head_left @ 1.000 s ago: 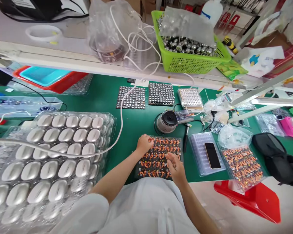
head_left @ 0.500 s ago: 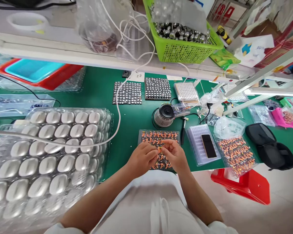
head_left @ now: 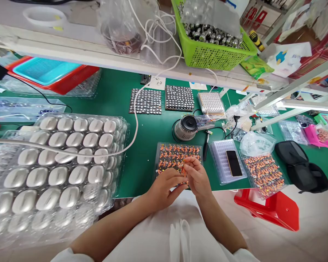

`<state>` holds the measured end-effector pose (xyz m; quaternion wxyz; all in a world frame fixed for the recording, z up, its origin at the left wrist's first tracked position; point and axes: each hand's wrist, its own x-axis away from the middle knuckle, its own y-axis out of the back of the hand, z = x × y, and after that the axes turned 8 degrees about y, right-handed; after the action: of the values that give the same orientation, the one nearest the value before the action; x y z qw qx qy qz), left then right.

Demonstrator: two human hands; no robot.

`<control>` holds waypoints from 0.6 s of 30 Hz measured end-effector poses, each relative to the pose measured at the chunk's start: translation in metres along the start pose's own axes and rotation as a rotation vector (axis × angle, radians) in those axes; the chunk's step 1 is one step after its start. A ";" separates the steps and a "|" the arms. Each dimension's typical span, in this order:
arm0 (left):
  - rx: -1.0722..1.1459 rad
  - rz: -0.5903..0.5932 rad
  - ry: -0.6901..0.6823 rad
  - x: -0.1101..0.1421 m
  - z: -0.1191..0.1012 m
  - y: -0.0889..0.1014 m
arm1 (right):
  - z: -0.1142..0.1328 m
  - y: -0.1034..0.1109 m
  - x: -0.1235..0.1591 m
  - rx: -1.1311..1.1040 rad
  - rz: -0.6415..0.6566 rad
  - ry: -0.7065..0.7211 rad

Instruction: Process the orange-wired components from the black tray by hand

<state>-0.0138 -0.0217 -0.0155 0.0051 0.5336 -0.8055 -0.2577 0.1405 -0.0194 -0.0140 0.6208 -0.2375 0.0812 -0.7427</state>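
Note:
My right hand (head_left: 198,177) pinches a small orange part (head_left: 183,170) between thumb and fingertips, over the near right side of a tray (head_left: 156,160). Rows of similar orange pieces with dark and metallic bits lie in that tray. Close by on the left, my left hand (head_left: 166,188) reaches toward the right fingertips, its thumb and fingers apart, with nothing visible between them. The hands cover the tray's near edge. Fine details of the orange part are too small to make out.
A grey round device (head_left: 186,127) and a small hammer (head_left: 206,145) lie behind the tray. Rightward are a phone (head_left: 233,163) on clear trays and another tray of orange parts (head_left: 264,173). Stacked trays of silvery shells (head_left: 57,176) fill the left. A white cable (head_left: 136,120) hangs across.
My left hand has shifted down and right, and its thumb and fingers have parted. The orange part now shows in my right fingertips. The whole view has moved slightly.

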 end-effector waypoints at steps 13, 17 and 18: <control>0.448 -0.004 0.434 -0.021 0.010 0.017 | 0.005 -0.006 0.010 0.110 0.184 0.037; 0.456 -0.037 0.481 -0.019 0.009 0.016 | 0.010 -0.009 0.013 0.073 0.241 -0.003; 0.450 -0.044 0.501 -0.018 0.009 0.016 | 0.011 -0.009 0.013 0.078 0.232 0.006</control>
<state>-0.0226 0.0025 -0.0113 0.0793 0.5854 -0.8042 0.0655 0.1358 -0.0283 0.0028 0.7110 -0.1998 0.0812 -0.6693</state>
